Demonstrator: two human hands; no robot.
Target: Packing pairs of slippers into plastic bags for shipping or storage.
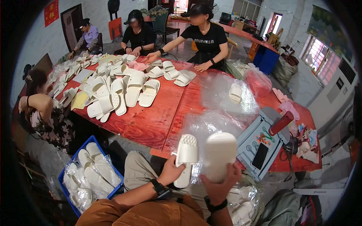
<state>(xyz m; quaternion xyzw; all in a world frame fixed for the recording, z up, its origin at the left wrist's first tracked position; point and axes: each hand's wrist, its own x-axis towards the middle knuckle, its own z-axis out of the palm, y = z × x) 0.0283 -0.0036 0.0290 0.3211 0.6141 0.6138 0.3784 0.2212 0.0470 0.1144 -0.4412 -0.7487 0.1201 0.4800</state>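
My left hand (170,171) is closed round the side of a cream slide slipper (187,150), held upright with its quilted insole and strap toward me. In my right hand (221,180) is a second slipper (220,152), its flat ribbed sole facing me and its strap hidden behind. The two slippers are side by side, a small gap between them. Beyond them, clear plastic bags (211,122) lie on the red table (158,128). One more cream slipper (235,92) rests on the bags farther back.
A large heap of cream slippers (113,88) covers the table's left half. A blue crate (120,184) of bagged slippers stands at lower left. To the right are a grey plastic stool (245,150) and a phone (260,156). Several co-workers (205,37) sit round the table.
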